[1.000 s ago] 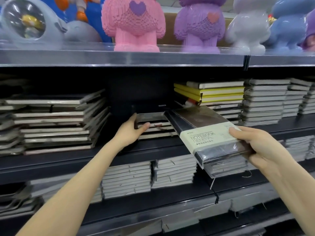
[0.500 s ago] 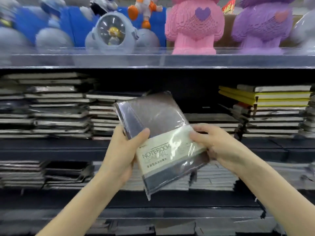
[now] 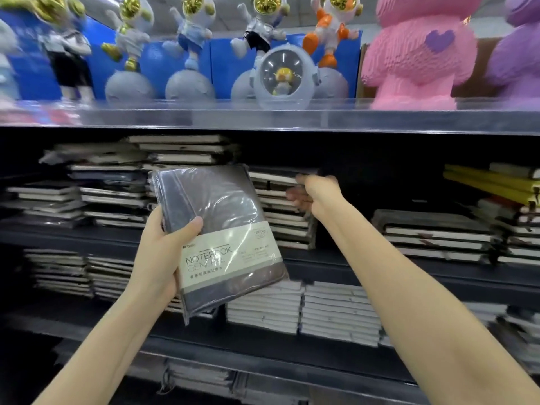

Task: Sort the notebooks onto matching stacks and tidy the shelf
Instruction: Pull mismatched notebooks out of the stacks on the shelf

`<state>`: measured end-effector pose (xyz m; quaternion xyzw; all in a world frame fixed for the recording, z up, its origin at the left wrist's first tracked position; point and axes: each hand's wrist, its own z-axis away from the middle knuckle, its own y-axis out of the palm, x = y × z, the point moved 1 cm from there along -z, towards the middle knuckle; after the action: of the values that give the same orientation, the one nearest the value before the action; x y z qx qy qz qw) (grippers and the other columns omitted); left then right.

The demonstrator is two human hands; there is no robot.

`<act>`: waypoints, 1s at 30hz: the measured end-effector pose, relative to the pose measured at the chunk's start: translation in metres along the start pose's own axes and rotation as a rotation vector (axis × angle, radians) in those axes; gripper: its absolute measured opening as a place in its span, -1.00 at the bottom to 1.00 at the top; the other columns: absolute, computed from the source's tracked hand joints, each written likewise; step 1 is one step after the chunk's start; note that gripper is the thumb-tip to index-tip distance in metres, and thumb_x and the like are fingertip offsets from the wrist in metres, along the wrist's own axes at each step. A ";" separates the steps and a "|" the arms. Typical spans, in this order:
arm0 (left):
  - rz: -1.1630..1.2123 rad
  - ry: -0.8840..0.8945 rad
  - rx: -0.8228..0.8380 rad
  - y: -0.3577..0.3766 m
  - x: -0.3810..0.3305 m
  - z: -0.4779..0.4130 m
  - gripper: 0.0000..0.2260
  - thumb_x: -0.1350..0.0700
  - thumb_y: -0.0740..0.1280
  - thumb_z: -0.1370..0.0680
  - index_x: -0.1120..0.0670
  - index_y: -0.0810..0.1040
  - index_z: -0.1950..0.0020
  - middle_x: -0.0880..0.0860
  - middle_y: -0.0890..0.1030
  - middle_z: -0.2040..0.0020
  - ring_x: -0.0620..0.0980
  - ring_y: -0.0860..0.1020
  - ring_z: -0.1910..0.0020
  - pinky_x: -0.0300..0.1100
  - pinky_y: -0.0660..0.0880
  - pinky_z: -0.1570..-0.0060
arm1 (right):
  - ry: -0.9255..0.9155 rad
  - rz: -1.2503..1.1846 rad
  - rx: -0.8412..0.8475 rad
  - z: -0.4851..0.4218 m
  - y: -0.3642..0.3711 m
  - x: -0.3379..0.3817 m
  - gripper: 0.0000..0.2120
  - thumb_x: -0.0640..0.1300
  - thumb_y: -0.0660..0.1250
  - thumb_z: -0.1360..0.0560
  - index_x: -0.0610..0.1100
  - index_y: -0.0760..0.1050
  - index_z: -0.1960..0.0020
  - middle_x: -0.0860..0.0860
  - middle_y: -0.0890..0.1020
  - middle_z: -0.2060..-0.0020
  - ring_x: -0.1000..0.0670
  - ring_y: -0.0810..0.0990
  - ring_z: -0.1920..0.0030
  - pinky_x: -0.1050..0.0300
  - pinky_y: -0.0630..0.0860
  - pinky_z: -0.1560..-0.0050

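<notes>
**Stationery aisle at close range**

Dark store shelving fills the view, its middle shelf (image 3: 380, 271) loaded with flat stacks of notebooks, most with page edges facing outward. On the top shelf (image 3: 350, 118), behind a clear front rail, stand astronaut figures (image 3: 190, 33), a round helmet-shaped piece (image 3: 282, 77) and a pink block figure (image 3: 415, 54) with a purple heart. A purple figure (image 3: 520, 54) is cut off by the right edge.

The left hand (image 3: 160, 258) grips a wrapped notebook (image 3: 216, 229) in front of the middle shelf, clear of every stack. Its thumb lies across the front cover near the left edge, with the fingers behind. The book is grey-brown and sealed in glossy film, and its top leans left. It wears a pale paper band printed "NOTEBOOK GENERAL".

The right hand (image 3: 315, 197) reaches to the middle stack (image 3: 286, 226), just right of the held book, with fingers bent at the stack's upper front edges. Motion blur hides whether they grip anything or merely touch.

Left of the held book lie uneven left stacks (image 3: 111, 194), and a taller pile (image 3: 181, 150) rises behind its top. Further right sit a low dark stack (image 3: 432, 235) and yellow notebooks (image 3: 491, 182) on a mixed pile. The lower shelf (image 3: 292, 346) carries pale stacks (image 3: 336, 314), page edges outward.
</notes>
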<state>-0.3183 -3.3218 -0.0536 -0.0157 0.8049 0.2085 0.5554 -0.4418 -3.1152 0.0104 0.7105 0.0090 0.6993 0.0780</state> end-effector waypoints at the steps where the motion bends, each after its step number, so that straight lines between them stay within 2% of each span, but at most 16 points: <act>1: 0.004 0.008 0.004 -0.001 0.000 -0.002 -0.78 0.26 0.35 -0.51 0.03 0.51 -0.11 0.06 0.66 0.04 0.03 0.68 0.19 -0.07 0.58 0.32 | 0.014 -0.051 -0.010 0.002 -0.003 0.000 -0.72 -0.26 0.23 -0.59 -0.35 0.36 -0.26 -0.21 0.61 0.26 0.03 0.54 0.64 0.28 0.44 0.64; 3: 0.011 0.021 0.024 -0.002 0.001 -0.005 -0.75 0.26 0.35 -0.52 0.02 0.51 -0.15 0.05 0.67 0.02 0.05 0.68 0.14 -0.05 0.58 0.29 | 0.033 -0.176 -0.027 0.010 -0.016 -0.003 -0.74 -0.25 0.20 -0.59 -0.32 0.38 -0.25 -0.22 0.62 0.21 -0.01 0.59 0.55 0.23 0.53 0.57; 6: 0.021 0.028 0.061 -0.003 0.002 -0.007 -0.72 0.26 0.34 -0.52 0.02 0.50 -0.19 0.06 0.67 -0.01 0.06 0.68 0.14 -0.06 0.58 0.29 | 0.039 -0.327 -0.048 0.019 -0.046 -0.012 -0.74 -0.20 0.27 -0.55 -0.27 0.42 -0.21 -0.29 0.62 0.11 -0.16 0.67 0.26 0.07 0.63 0.40; 8: 0.011 0.038 0.090 0.000 0.003 -0.006 -0.71 0.27 0.34 -0.52 0.01 0.50 -0.20 0.07 0.67 -0.04 0.10 0.67 0.09 -0.02 0.60 0.25 | 0.032 -0.404 -0.028 0.013 -0.058 -0.014 -0.71 -0.22 0.32 -0.54 -0.27 0.43 -0.24 -0.30 0.58 -0.05 -0.23 0.66 0.14 0.05 0.63 0.38; 10: 0.002 0.058 0.114 0.004 0.003 -0.005 -0.71 0.27 0.33 -0.52 0.02 0.50 -0.20 0.07 0.67 -0.05 0.12 0.67 0.06 0.01 0.61 0.21 | 0.023 -0.463 -0.035 0.006 -0.060 -0.014 -0.68 -0.32 0.32 -0.53 -0.33 0.42 -0.27 -0.28 0.53 -0.18 -0.29 0.63 0.03 0.11 0.60 0.43; 13: -0.001 0.092 0.125 0.006 0.004 0.000 -0.72 0.28 0.32 -0.53 0.00 0.50 -0.19 0.04 0.67 -0.04 0.09 0.67 0.06 -0.02 0.61 0.23 | -0.030 -0.482 -0.161 0.009 -0.068 -0.020 -0.68 -0.39 0.31 -0.50 -0.37 0.41 -0.24 -0.27 0.47 -0.21 -0.31 0.61 0.02 0.15 0.59 0.42; 16: -0.007 0.115 0.103 0.003 0.005 0.000 -0.70 0.26 0.31 -0.54 -0.05 0.51 -0.20 0.02 0.66 -0.07 0.09 0.66 0.02 0.03 0.60 0.15 | -0.120 -0.474 -0.226 0.021 -0.101 -0.027 -0.86 -0.39 0.29 -0.51 -0.35 0.48 -0.07 -0.18 0.54 -0.04 -0.17 0.60 0.05 0.23 0.57 0.41; 19: 0.015 0.105 0.089 0.002 0.008 -0.003 -0.73 0.26 0.31 -0.54 -0.08 0.54 -0.13 0.05 0.67 -0.04 0.09 0.67 0.10 -0.03 0.62 0.26 | -0.169 -0.427 -0.282 0.028 -0.150 -0.028 -0.94 -0.38 0.27 -0.53 -0.28 0.49 0.06 -0.09 0.56 0.07 -0.07 0.57 0.12 0.26 0.55 0.44; 20: 0.009 0.105 0.093 0.003 0.010 -0.004 -0.72 0.27 0.31 -0.54 -0.09 0.55 -0.11 0.05 0.67 -0.04 0.08 0.67 0.12 -0.05 0.62 0.29 | -0.180 -0.404 -0.316 0.031 -0.165 -0.025 -0.94 -0.38 0.26 -0.53 -0.30 0.49 0.03 -0.09 0.56 0.07 -0.07 0.57 0.12 0.26 0.55 0.44; 23: -0.012 0.102 0.101 0.008 0.015 -0.006 -0.70 0.27 0.33 -0.53 -0.14 0.55 -0.07 0.04 0.67 -0.04 0.08 0.67 0.12 -0.02 0.62 0.27 | -0.191 -0.346 -0.463 0.030 -0.206 -0.021 -0.78 -0.40 0.25 -0.53 -0.35 0.44 -0.18 -0.13 0.52 -0.05 -0.06 0.54 0.14 0.25 0.57 0.46; 24: -0.014 0.099 0.101 0.009 0.017 -0.007 -0.70 0.27 0.33 -0.53 -0.15 0.55 -0.08 0.03 0.67 -0.03 0.08 0.67 0.11 -0.01 0.61 0.25 | -0.188 -0.281 -0.498 0.030 -0.216 -0.020 -0.76 -0.38 0.26 -0.54 -0.33 0.42 -0.21 -0.16 0.51 -0.08 -0.07 0.54 0.16 0.22 0.58 0.46; 25: -0.016 0.096 0.103 0.010 0.019 -0.008 -0.69 0.27 0.33 -0.53 -0.14 0.55 -0.09 0.03 0.67 -0.03 0.09 0.67 0.10 0.01 0.61 0.23 | -0.183 -0.119 -0.546 0.031 -0.223 -0.018 -0.76 -0.32 0.27 -0.55 -0.30 0.41 -0.22 -0.19 0.53 -0.06 -0.11 0.56 0.18 0.18 0.58 0.46; 26: -0.021 0.094 0.104 0.011 0.020 -0.009 -0.69 0.27 0.33 -0.53 -0.13 0.55 -0.11 0.03 0.67 -0.03 0.09 0.67 0.09 0.02 0.60 0.20 | -0.168 0.197 -0.611 0.032 -0.228 -0.017 -0.72 -0.21 0.28 -0.57 -0.30 0.41 -0.23 -0.22 0.57 -0.01 -0.17 0.59 0.18 0.10 0.56 0.45; 27: -0.028 0.092 0.107 0.012 0.021 -0.011 -0.69 0.27 0.33 -0.53 -0.11 0.55 -0.12 0.03 0.67 -0.04 0.10 0.67 0.08 0.02 0.60 0.18 | -0.145 0.648 -0.691 0.032 -0.232 -0.015 -0.66 -0.07 0.28 -0.57 -0.29 0.44 -0.23 -0.25 0.60 0.03 -0.23 0.60 0.15 0.08 0.50 0.40; 29: -0.044 0.092 0.115 0.012 0.023 -0.016 -0.71 0.28 0.33 -0.53 -0.08 0.55 -0.12 0.06 0.67 -0.05 0.09 0.67 0.09 -0.01 0.61 0.20 | -0.166 1.428 -0.899 0.038 -0.221 -0.008 -0.57 0.13 0.24 -0.55 -0.20 0.50 -0.19 -0.25 0.59 0.02 -0.25 0.57 0.02 0.05 0.38 0.18; 30: -0.054 0.092 0.119 0.013 0.024 -0.018 -0.72 0.28 0.33 -0.53 -0.07 0.55 -0.11 0.09 0.66 -0.05 0.09 0.66 0.11 -0.01 0.61 0.21 | -0.254 1.601 -0.958 0.041 -0.209 -0.005 -0.56 0.18 0.23 -0.54 -0.16 0.52 -0.18 -0.24 0.56 -0.02 -0.25 0.52 -0.03 0.01 0.35 0.10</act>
<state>-0.3463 -3.3116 -0.0660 -0.0138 0.8397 0.1443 0.5233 -0.3813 -2.9134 -0.0206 0.4687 -0.7791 0.3916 -0.1415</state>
